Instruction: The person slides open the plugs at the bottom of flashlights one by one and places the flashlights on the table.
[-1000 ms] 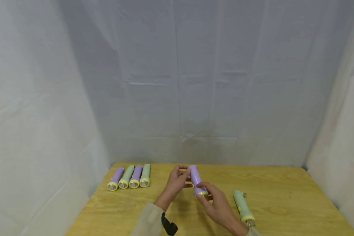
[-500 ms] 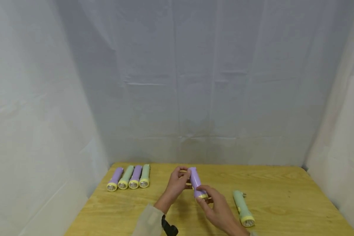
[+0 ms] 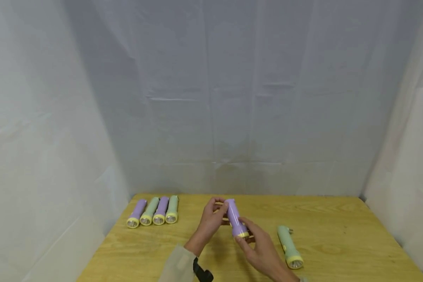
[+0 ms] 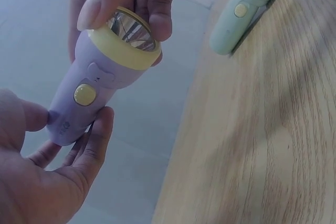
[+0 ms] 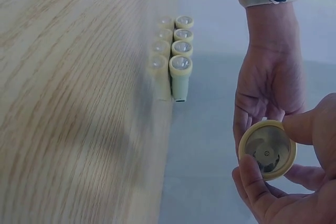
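Both hands hold one purple flashlight (image 3: 235, 219) above the table, its yellow-rimmed lens end tilted toward the person. My left hand (image 3: 210, 220) grips the narrow tail end between thumb and fingers. Around the yellow head, the thumb and fingers of my right hand (image 3: 260, 248) pinch the rim. In the left wrist view the purple flashlight (image 4: 89, 85) shows a yellow button on its side. The right wrist view looks straight into its round lens (image 5: 266, 150). A green flashlight (image 3: 289, 246) lies on the table to the right of my right hand.
Several flashlights, purple and green in turn, lie side by side at the table's far left; the end green one (image 3: 172, 209) is nearest the hands. The wooden table (image 3: 331, 227) is bounded by white sheeting (image 3: 246, 98) behind and at both sides.
Both hands stay nearly in place on the purple flashlight. My right fingers shift slightly around its head, and the head tips a little. The other flashlights lie as before.
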`<state>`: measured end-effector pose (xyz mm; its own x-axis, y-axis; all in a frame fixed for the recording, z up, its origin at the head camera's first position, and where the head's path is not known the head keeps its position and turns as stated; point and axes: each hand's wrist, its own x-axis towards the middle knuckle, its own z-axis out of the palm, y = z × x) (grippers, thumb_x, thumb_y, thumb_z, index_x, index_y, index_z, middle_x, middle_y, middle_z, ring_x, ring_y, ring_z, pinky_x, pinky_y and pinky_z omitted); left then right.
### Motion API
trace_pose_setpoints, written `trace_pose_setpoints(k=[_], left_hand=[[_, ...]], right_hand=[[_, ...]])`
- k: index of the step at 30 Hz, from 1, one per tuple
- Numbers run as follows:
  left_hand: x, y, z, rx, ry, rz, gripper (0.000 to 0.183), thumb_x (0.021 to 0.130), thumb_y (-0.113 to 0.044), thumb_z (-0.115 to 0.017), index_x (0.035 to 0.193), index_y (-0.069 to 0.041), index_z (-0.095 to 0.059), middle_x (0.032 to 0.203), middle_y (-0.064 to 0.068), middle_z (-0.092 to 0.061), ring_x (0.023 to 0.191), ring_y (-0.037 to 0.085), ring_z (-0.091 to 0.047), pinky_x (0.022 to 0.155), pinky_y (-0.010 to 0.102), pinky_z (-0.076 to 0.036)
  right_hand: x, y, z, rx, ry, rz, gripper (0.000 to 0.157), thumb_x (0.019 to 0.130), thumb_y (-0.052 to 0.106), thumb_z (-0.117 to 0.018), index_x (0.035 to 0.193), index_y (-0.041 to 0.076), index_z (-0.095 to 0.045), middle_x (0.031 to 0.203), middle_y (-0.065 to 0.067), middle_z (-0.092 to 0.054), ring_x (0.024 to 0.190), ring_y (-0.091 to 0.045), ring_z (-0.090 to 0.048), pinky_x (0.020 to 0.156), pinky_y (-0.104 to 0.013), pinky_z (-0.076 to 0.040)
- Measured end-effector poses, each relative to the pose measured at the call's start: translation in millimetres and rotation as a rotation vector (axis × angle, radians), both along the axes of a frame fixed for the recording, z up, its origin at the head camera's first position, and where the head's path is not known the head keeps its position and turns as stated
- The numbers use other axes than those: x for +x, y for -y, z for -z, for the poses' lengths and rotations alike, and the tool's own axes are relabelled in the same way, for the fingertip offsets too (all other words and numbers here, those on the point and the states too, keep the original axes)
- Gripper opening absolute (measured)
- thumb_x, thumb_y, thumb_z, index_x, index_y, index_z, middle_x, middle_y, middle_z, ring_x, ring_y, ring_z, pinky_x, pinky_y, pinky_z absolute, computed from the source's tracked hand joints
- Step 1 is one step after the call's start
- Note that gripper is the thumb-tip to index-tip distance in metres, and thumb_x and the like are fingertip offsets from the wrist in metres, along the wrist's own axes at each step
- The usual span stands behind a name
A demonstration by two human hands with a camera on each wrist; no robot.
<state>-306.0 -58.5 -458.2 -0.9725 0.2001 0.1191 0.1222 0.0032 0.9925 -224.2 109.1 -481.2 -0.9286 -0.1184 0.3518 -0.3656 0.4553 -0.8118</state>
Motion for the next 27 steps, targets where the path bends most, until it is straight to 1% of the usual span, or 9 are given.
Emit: trace_pose_setpoints(k=[5, 8, 11, 17, 24, 27], left_hand=[[1.3, 1.9, 0.0, -0.007, -0.007, 0.002, 0.034, 0.106, -0.023, -0.053, 0.128, 0.003, -0.048, 0.112, 0.024, -0.064, 0.085, 0.019, -0.068, 0.080, 0.046, -0.064], [3.1, 2.7, -0.2, -0.011, -0.010, -0.004, 0.034, 0.107, -0.023, -0.053, 0.129, 0.003, -0.049, 0.112, 0.024, -0.065, 0.084, 0.016, -0.068, 0.079, 0.044, -0.064], [4.4, 3.9, 0.0, -0.021, -0.017, -0.003, 0.034, 0.107, -0.024, -0.051, 0.130, 0.002, -0.049, 0.114, 0.024, -0.065, 0.085, 0.016, -0.068, 0.078, 0.043, -0.064], [5.7, 3.9, 1.1, -0.014, -0.022, -0.003, 0.035, 0.107, -0.024, -0.052, 0.130, 0.002, -0.050, 0.113, 0.024, -0.065, 0.086, 0.019, -0.068, 0.079, 0.046, -0.064], [6.9, 4.0, 2.3, -0.010, -0.023, -0.001, 0.034, 0.107, -0.022, -0.052, 0.130, 0.004, -0.052, 0.112, 0.024, -0.065, 0.084, 0.017, -0.068, 0.077, 0.044, -0.065], [7.0, 4.2, 2.1, -0.012, -0.031, 0.004, 0.035, 0.107, -0.022, -0.051, 0.130, 0.004, -0.052, 0.114, 0.024, -0.064, 0.087, 0.020, -0.068, 0.079, 0.045, -0.064]], right_hand=[[-0.2, 0.5, -0.6, -0.007, -0.003, -0.024, 0.053, 0.096, 0.018, -0.070, 0.144, 0.004, -0.053, 0.130, -0.018, -0.066, 0.102, -0.021, -0.067, 0.075, -0.021, -0.058], [0.0, 0.5, -0.6, -0.008, -0.006, -0.042, 0.053, 0.096, 0.019, -0.070, 0.144, 0.003, -0.053, 0.132, -0.020, -0.065, 0.105, -0.025, -0.068, 0.076, -0.021, -0.058], [0.3, 0.6, -1.0, -0.005, -0.007, -0.049, 0.054, 0.097, 0.018, -0.070, 0.145, 0.002, -0.052, 0.132, -0.021, -0.064, 0.106, -0.027, -0.068, 0.076, -0.021, -0.059], [0.9, 1.3, 0.6, -0.001, -0.027, -0.039, 0.054, 0.095, 0.015, -0.071, 0.144, 0.002, -0.054, 0.131, -0.021, -0.066, 0.104, -0.027, -0.068, 0.074, -0.020, -0.059], [1.9, 0.1, 2.0, 0.020, -0.039, -0.050, 0.053, 0.096, 0.014, -0.071, 0.144, 0.000, -0.054, 0.128, -0.020, -0.067, 0.103, -0.026, -0.069, 0.074, -0.021, -0.059], [1.9, -0.2, 1.6, 0.034, -0.050, -0.047, 0.053, 0.096, 0.016, -0.070, 0.144, -0.001, -0.053, 0.125, -0.020, -0.068, 0.103, -0.026, -0.069, 0.074, -0.020, -0.059]])
